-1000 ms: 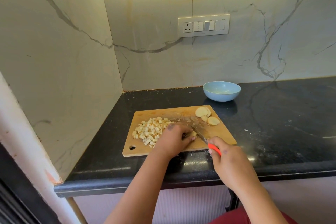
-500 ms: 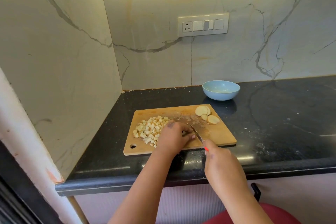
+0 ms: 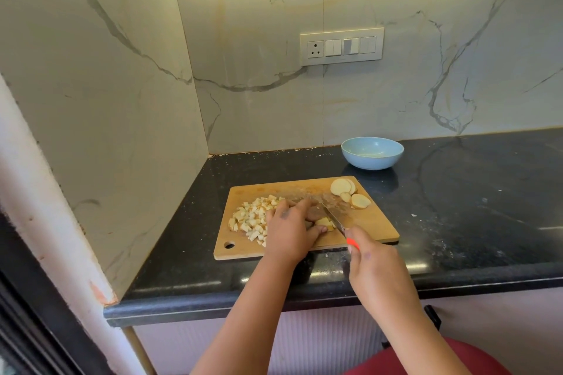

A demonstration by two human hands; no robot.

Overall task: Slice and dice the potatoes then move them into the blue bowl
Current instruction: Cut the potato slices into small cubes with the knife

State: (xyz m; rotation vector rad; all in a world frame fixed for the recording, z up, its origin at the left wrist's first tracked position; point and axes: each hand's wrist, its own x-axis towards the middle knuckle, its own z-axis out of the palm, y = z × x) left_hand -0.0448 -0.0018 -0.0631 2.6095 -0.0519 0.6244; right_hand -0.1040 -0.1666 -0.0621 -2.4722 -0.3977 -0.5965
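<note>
- Presently, in the head view, the potato piece (image 3: 324,223) being diced is found at the near middle of the cutting board (image 3: 370,224), pinned under the curled fingers of the left hand (image 3: 289,230), which holds it down from the 9 o'clock side.
- The knife (image 3: 333,216) is gripped by its orange handle in the right hand (image 3: 376,271); its blade is laid along a line from 5 o'clock towards 11 o'clock, touching the piece's right edge, so the coming cut is judged to turn on that narrow gap between blade and left fingertips.
- The left hand is the nearer one to the piece; the right hand is kept at 5 o'clock of it, off the board's near edge.
- Diced potato (image 3: 253,218) is heaped at 9 o'clock of the left hand, and uncut slices (image 3: 350,193) are left at 1 o'clock, near the board's far right corner.
- The blue bowl (image 3: 372,153) is seen on the tabletop (image 3: 472,192) at 12 to 1 o'clock beyond the board, with nothing visible in it.
- Compared with the frame half a second earlier, the blade is seen shifted slightly rightward along the piece, with more orange handle exposed; heap, slices and bowl are unchanged.
</note>
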